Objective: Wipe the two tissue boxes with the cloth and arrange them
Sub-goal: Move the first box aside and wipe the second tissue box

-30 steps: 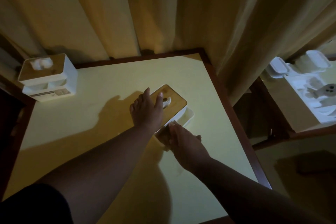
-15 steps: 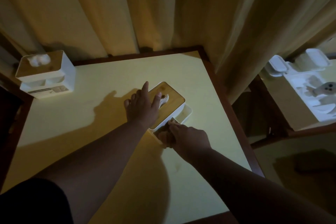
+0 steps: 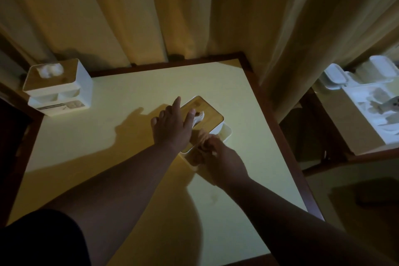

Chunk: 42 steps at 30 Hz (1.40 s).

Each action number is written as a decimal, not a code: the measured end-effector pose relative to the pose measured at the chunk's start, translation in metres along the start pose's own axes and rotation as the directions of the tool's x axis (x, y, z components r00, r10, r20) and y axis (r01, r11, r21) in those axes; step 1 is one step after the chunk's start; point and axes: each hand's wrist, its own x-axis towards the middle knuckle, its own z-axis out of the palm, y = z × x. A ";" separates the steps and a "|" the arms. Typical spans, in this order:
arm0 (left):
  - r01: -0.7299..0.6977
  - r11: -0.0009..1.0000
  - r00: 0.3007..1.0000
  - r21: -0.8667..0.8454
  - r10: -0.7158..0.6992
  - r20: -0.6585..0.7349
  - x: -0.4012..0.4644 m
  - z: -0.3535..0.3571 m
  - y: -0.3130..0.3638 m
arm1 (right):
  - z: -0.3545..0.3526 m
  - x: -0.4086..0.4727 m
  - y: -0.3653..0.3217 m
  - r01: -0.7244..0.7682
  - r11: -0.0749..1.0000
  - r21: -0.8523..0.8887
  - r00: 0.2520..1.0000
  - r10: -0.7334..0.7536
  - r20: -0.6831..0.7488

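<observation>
1. You stand over a pale yellow table (image 3: 121, 114) with a dark wooden rim, in a dim room; beige curtains (image 3: 194, 11) hang just beyond its far edge.
2. Count two tissue boxes. The nearer tissue box (image 3: 212, 115), white with a wooden lid and a tissue poking from its slot, sits under both your hands. The second tissue box (image 3: 57, 87) stands well off to the left of your left hand, at the table's far left corner, with a tissue tuft on top.
3. Count one cloth (image 3: 201, 142), bunched and tan, pressed against the near end of the nearer box.
4. Your left hand (image 3: 172, 127) lies flat on the wooden lid, fingers spread and straight, thumb by the tissue.
5. Your right hand (image 3: 223, 157) is curled around the cloth, gripping it just beside your left wrist.
6. To the right of your right hand, apart from the table, a second surface (image 3: 349, 134) carries white containers (image 3: 371, 95); their number is unclear.
7. A label shows on the second box's front, too small to read.
</observation>
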 end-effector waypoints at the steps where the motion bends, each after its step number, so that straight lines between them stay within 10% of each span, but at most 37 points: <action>1: -0.001 1.000 1.000 0.003 0.001 0.000 0.000 0.000 0.000 | 0.002 0.000 -0.004 -0.016 0.992 -0.126 0.999 0.022 0.048; 9: -0.015 0.999 1.000 0.042 0.016 -0.006 0.000 0.001 0.001 | -0.006 0.004 -0.026 0.360 0.856 -0.370 0.904 -0.223 0.364; 14: -0.028 0.999 1.000 0.044 0.028 0.001 0.000 0.000 0.001 | -0.024 0.019 -0.021 0.154 0.806 -0.572 0.972 -0.018 0.236; 20: -0.052 0.997 0.999 0.049 0.052 0.008 -0.002 -0.001 0.002 | -0.013 0.012 -0.034 0.226 0.830 -0.510 0.913 0.002 0.408; 33: -0.070 0.997 0.998 0.042 0.069 0.014 -0.001 -0.002 0.000 | -0.013 0.032 -0.052 0.399 0.527 -0.750 0.835 0.129 0.535; 42: -0.063 0.997 0.998 0.043 0.062 0.015 0.000 -0.003 -0.001 | -0.011 0.038 -0.060 0.375 0.588 -0.717 0.784 0.212 0.584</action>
